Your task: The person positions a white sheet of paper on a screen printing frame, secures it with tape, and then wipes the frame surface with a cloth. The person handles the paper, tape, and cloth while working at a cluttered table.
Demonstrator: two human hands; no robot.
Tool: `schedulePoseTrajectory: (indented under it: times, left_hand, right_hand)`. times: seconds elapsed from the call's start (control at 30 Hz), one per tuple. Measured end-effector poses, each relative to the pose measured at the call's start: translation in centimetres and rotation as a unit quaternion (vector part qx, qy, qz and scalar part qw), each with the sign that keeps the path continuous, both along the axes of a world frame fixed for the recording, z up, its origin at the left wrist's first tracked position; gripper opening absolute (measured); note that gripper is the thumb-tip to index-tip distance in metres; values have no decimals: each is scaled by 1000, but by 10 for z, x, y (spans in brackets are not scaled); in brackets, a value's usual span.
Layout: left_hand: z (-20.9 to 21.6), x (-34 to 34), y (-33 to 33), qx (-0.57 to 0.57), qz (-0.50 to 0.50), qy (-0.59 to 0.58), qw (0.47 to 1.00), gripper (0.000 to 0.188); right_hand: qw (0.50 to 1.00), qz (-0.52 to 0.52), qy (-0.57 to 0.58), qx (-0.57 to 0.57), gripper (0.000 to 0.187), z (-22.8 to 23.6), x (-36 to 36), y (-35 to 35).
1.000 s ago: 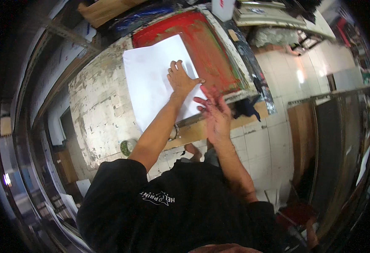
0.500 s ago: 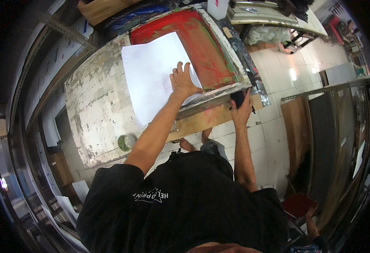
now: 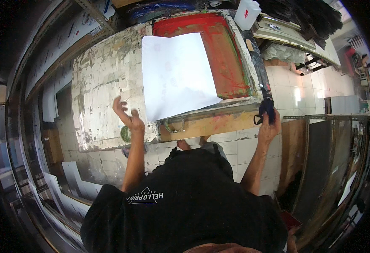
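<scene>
A large white paper sheet (image 3: 176, 76) lies partly over a screen-printing frame (image 3: 231, 55) with a red and brown mesh, overlapping the worn tabletop on its left. My left hand (image 3: 130, 118) is raised beside the sheet's lower left edge, fingers apart and holding nothing. Just below its fingers sits a green-rimmed roll of tape (image 3: 126, 134), partly hidden by the hand. My right hand (image 3: 270, 128) grips a bunched dark cloth (image 3: 267, 110) off the frame's near right corner. Part of the cloth is hidden by the fingers.
A paint-worn tabletop (image 3: 105, 84) spreads to the left, and a second tape ring (image 3: 174, 125) rests at its near edge. A white plastic jug (image 3: 247, 14) stands beyond the frame. Metal shelving lines the left; upright boards (image 3: 313, 156) stand at the right. Another person's hand (image 3: 292, 238) shows lower right.
My left hand has lifted off the paper and moved left, with its fingers spread. My right hand, still holding the dark cloth, has moved away from the frame's corner. The view has shifted slightly.
</scene>
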State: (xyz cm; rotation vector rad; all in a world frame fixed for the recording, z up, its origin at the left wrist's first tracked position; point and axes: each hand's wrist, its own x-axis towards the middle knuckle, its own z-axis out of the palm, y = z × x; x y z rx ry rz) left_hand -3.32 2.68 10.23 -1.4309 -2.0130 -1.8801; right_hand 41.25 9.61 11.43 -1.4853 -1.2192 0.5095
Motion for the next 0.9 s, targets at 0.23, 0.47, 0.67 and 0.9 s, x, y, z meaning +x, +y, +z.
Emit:
schedulePoseTrajectory:
  times: [0.23, 0.47, 0.67, 0.9]
  left_hand:
    - [-62, 31, -60, -169, -71, -65, 981, 109]
    - [-108, 43, -53, -227, -50, -41, 972, 110]
    - [-112, 42, -52, -250, -35, -6, 968, 96]
    - [-108, 41, -49, -247, -29, -10, 969, 100]
  right_hand:
    - [953, 267, -35, -138, 25, 52, -116, 96]
    - [892, 296, -342, -29, 16, -87, -175, 158]
    - [883, 288, -351, -114, 13, -84, -216, 235]
    - [877, 252, -407, -30, 19, -99, -256, 334]
